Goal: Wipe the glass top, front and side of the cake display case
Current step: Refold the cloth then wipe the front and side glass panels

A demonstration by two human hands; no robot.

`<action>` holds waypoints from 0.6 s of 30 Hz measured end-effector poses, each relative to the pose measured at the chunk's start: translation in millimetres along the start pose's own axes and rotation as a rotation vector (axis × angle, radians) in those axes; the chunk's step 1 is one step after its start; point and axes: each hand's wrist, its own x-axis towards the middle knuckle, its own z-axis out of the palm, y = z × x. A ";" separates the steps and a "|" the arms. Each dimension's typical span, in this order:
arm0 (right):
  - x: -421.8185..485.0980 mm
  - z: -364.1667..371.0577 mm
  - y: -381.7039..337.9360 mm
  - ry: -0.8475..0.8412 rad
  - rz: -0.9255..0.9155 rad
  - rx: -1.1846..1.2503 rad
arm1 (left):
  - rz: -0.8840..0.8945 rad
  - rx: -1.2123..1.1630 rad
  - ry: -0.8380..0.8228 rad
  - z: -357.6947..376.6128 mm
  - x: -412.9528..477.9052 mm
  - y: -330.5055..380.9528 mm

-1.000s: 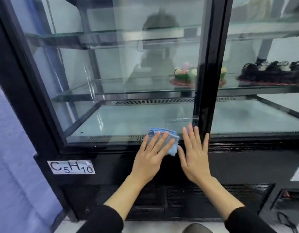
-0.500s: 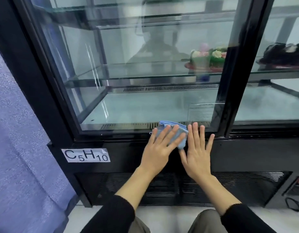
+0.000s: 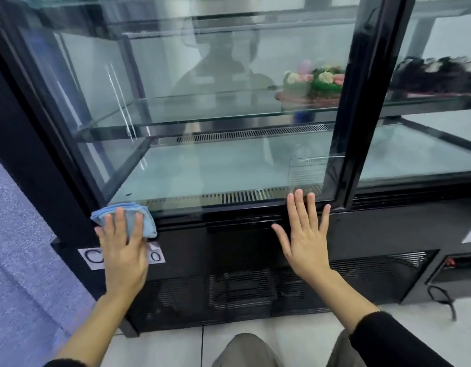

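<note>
Several fingers (image 3: 120, 219) (left) over cloth (image 3: 129, 220)

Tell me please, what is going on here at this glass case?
A person is wiping the cake display case. The left hand presses a folded blue cloth flat against the bottom left corner of the front glass, and partly hides a white label below. The right hand lies flat, fingers spread, on the lower frame beside the black vertical divider and holds nothing. Cakes sit on a shelf inside.
</note>
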 end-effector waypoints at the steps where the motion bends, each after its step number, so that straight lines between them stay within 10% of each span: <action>1: -0.3 -2.0 0.8 0.010 -0.004 -0.003 | 0.025 -0.004 0.011 6.1 3.8 18.1; 6: -0.3 -22.6 17.7 0.046 -0.131 0.082 | 0.344 -0.006 -0.060 35.4 30.8 133.4; 10: 9.1 -52.9 68.0 0.229 -0.156 0.400 | 0.343 -0.030 -0.046 47.2 73.2 223.8; 18: 142.6 -144.6 274.7 0.538 -0.067 0.257 | 0.345 -0.047 0.171 31.7 231.8 383.4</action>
